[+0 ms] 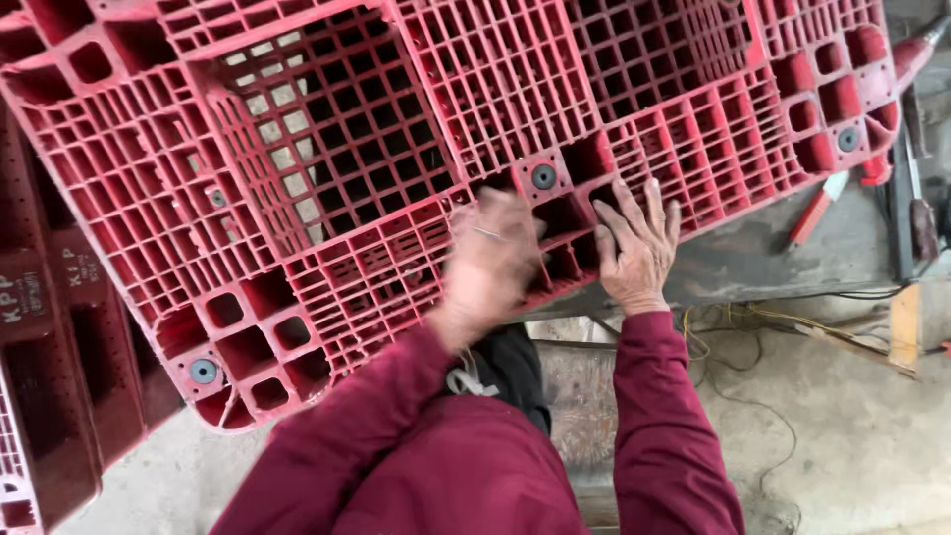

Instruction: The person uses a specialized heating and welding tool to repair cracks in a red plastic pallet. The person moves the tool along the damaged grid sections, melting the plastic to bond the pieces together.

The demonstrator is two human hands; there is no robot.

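Note:
A large red plastic pallet (327, 178) with a grid of ribs lies tilted in front of me. My right hand (639, 243) rests flat on its near edge, fingers spread. My left hand (490, 263) is blurred with motion over the same edge, just left of a round grey screw cap (543, 177); a thin metal piece shows on it, and I cannot tell whether it grips anything. Both my arms wear dark red sleeves.
Another red pallet (40, 327) stands at the far left. A red-handled tool (820, 205) lies on the grey bench at the right, near a power tool (916, 50). Yellow and black cables (753, 327) trail across the concrete floor (872, 436).

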